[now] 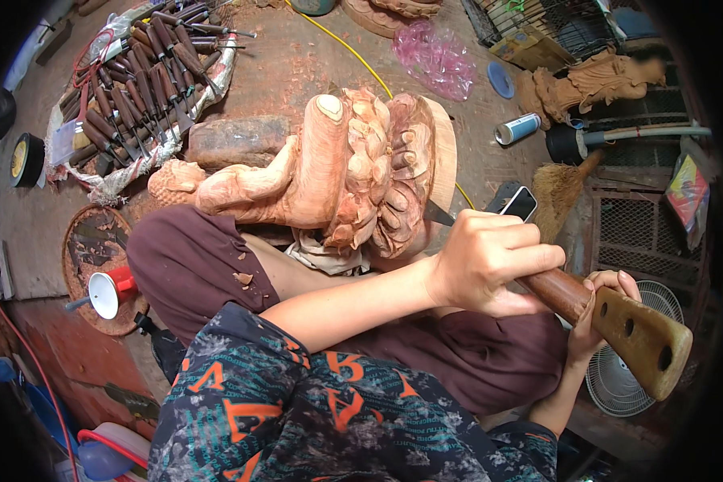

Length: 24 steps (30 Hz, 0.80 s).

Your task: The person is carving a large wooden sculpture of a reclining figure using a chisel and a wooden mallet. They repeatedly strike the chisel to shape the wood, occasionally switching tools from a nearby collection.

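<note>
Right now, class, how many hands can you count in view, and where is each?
2. The left hand, right of the carving, grips a brown handle; the right hand, farther right, holds its yellowish, holed end, which partly hides it.

Pinkish-tan carving (320,165), brown handle (556,292)! Red mug (126,281), yellow cord (347,46), maroon trousers (181,257), and now a dark shirt (313,434) printed orange and teal!

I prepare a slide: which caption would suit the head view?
Left hand and right hand hold a wooden-handled tool beside a carved wooden figure, chisels heaped at left.
</note>
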Tool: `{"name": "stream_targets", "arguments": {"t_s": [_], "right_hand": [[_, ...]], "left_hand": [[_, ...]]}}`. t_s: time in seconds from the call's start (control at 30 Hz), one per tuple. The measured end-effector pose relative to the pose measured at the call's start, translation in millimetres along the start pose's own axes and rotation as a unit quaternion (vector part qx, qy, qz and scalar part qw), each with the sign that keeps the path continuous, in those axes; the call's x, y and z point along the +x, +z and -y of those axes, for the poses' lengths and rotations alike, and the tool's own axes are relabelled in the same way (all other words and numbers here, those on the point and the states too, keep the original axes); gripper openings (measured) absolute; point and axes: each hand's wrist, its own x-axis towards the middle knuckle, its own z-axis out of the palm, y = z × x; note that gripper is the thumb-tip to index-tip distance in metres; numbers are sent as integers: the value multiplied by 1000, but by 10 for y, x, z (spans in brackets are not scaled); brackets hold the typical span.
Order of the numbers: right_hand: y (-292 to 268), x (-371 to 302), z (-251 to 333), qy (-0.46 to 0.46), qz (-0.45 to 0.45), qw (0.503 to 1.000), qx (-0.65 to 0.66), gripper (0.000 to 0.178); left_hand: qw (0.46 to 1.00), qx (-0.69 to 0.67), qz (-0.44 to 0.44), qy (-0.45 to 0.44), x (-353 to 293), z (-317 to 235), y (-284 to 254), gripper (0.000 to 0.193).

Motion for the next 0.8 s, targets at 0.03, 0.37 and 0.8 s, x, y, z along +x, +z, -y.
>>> {"name": "stream_targets", "arguments": {"t_s": [0.03,0.37,0.8], "right_hand": [[-11,-2,-7,9,28,999,-29,46],[16,-84,-166,163,185,969,14,31],[431,257,114,319,272,885,201,39]], "left_hand": [[1000,-9,-3,-9,4,6,-12,43],[952,156,198,-172,-111,-366,-298,76],[829,102,401,-376,-103,-451,-779,44]]}}
